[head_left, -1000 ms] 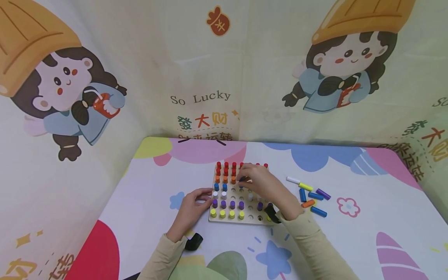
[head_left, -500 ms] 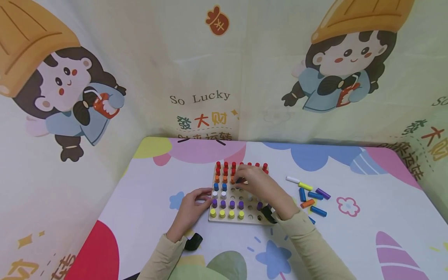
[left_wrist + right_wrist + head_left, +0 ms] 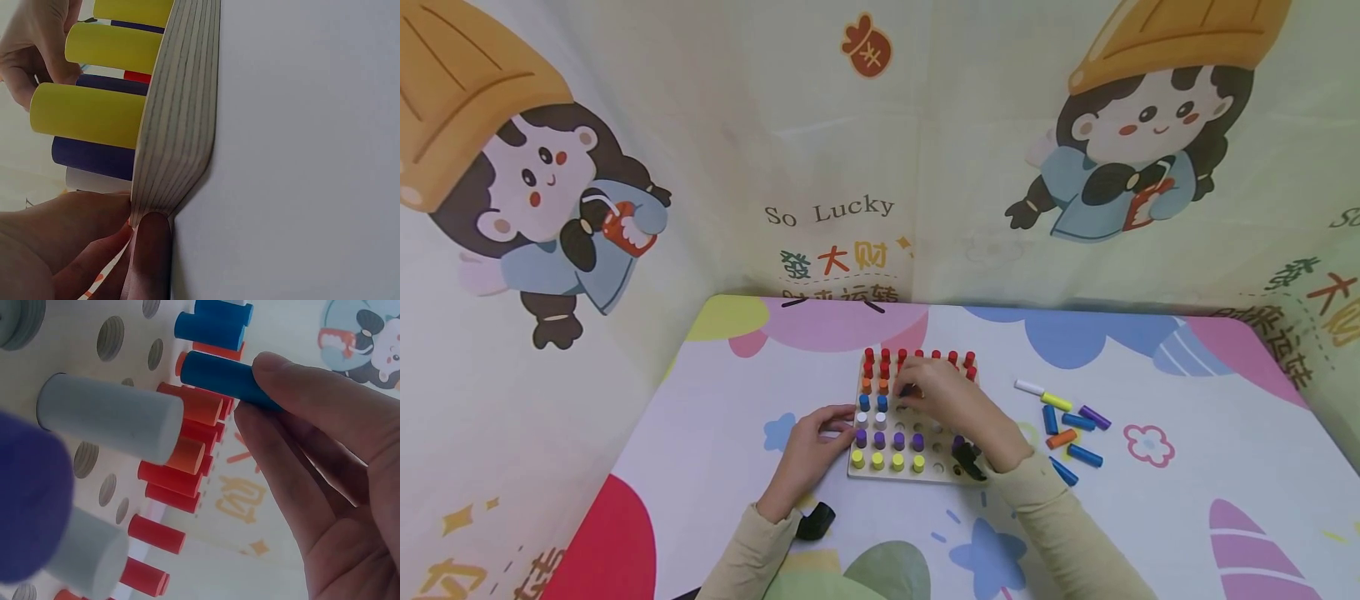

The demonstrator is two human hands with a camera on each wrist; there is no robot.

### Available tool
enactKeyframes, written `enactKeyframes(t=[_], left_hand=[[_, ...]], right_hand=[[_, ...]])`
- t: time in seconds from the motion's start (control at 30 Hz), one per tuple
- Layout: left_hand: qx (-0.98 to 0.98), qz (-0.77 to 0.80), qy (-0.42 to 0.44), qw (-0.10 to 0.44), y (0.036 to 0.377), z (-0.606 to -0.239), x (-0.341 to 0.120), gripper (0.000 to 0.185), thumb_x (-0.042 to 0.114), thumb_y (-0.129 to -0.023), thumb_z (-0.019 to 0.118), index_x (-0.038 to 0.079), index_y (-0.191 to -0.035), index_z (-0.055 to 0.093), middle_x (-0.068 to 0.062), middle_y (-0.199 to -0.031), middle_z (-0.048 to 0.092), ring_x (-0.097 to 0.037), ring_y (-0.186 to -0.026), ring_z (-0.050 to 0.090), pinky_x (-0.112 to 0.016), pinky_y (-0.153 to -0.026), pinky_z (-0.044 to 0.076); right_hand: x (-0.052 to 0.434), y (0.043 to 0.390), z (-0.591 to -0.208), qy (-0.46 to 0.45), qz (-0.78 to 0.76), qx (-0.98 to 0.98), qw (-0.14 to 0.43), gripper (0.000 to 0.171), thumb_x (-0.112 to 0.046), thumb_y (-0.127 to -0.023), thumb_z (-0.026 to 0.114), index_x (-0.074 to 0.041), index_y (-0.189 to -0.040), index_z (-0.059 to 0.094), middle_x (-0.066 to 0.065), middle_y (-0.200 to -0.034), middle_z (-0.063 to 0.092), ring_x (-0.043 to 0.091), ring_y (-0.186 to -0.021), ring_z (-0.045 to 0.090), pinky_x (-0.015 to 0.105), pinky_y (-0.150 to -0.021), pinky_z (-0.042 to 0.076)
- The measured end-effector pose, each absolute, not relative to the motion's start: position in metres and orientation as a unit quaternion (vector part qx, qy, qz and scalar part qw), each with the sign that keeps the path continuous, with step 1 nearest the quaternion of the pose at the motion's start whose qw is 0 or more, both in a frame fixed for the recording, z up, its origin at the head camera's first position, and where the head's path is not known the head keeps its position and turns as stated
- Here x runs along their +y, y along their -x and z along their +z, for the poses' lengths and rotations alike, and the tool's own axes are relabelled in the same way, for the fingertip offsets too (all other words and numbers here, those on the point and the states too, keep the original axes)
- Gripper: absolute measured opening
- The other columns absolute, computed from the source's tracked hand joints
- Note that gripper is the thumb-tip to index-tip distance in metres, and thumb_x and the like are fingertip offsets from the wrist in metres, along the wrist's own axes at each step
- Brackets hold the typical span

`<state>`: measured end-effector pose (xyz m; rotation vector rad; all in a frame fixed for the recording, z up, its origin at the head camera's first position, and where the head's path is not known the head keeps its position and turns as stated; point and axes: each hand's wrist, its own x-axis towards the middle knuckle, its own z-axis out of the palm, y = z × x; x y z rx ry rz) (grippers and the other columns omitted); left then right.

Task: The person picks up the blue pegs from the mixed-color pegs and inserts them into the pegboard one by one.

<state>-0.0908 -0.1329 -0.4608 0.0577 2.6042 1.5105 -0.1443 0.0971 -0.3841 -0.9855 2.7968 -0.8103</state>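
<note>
A pale wooden pegboard [image 3: 895, 477] stands on the table with rows of red, orange, blue, white, purple and yellow pegs. My right hand [image 3: 943, 387] is above its middle. In the right wrist view thumb and fingers pinch a blue peg [image 3: 219, 376] by one end, its other end pointing toward the board near standing blue and orange pegs. At the board's left edge my left hand [image 3: 811, 446] rests with relaxed fingers. The left wrist view has its fingertips right at the board's corner, below yellow pegs [image 3: 87, 112].
Right of the board lie loose pegs: a white peg [image 3: 1028, 387], a yellow peg [image 3: 1056, 401], a purple peg [image 3: 1095, 417], an orange peg [image 3: 1062, 439] and several blue ones. Bare holes [image 3: 937, 468] show in the board. A printed cloth wall [image 3: 962, 167] rises behind the table.
My right hand has shifted slightly left over the board with the blue peg, now covering an orange peg. Its sleeve has uncovered a loose blue peg on the table. The left hand stays put.
</note>
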Motion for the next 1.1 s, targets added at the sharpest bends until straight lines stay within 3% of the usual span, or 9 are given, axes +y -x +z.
enactKeyframes(t=[1.1], left_hand=[[0.859, 0.509, -0.012, 0.060, 0.088, -0.460, -0.130, 0.033, 0.015, -0.091, 0.072, 0.015, -0.124, 0.068, 0.000, -0.114, 0.070, -0.012, -0.095, 0.067, -0.020, -0.077, 0.056]], right_hand=[[0.092, 0.147, -0.395, 0.343, -0.250, 0.904, 0.048, 0.009, -0.010, -0.082, 0.081, -0.010, -0.089, 0.076, 0.000, -0.092, 0.069, 0.014, -0.086, 0.065, 0.029, -0.084, 0.058]])
